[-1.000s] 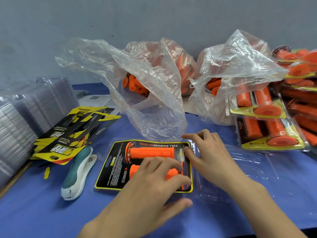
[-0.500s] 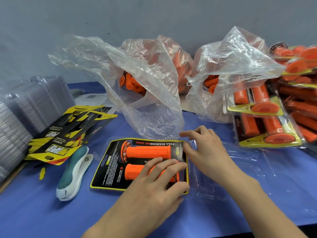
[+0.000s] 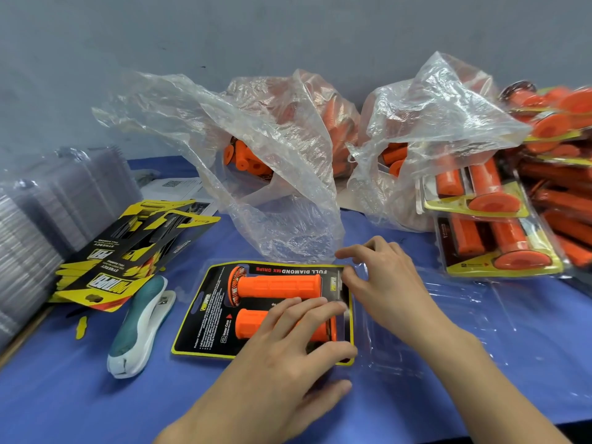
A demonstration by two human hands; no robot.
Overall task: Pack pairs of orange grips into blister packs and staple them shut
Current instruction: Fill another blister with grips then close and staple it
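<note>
A blister pack [image 3: 205, 318] with a black and yellow card lies flat at the table's centre. Two orange grips sit in it: the upper grip [image 3: 278, 285] is fully in view, while the lower grip [image 3: 251, 326] is partly covered. My left hand [image 3: 288, 357] presses on the lower grip with fingers stretched out. My right hand [image 3: 381, 283] pinches the pack's top right edge between thumb and bent fingers. The pack's clear lid [image 3: 455, 334] lies folded open to the right. A teal and white stapler [image 3: 141, 325] lies left of the pack.
Yellow and black cards [image 3: 128, 251] are piled at the left, beside stacked clear blisters [image 3: 48, 219]. Two plastic bags [image 3: 272, 161] [image 3: 432, 133] of loose orange grips stand behind. Finished packs [image 3: 496, 248] are heaped at the right. The table has a blue cover [image 3: 64, 395].
My left hand's fingers have slid slightly across the lower grip. My right hand stays at the pack's right edge. The pack has not moved.
</note>
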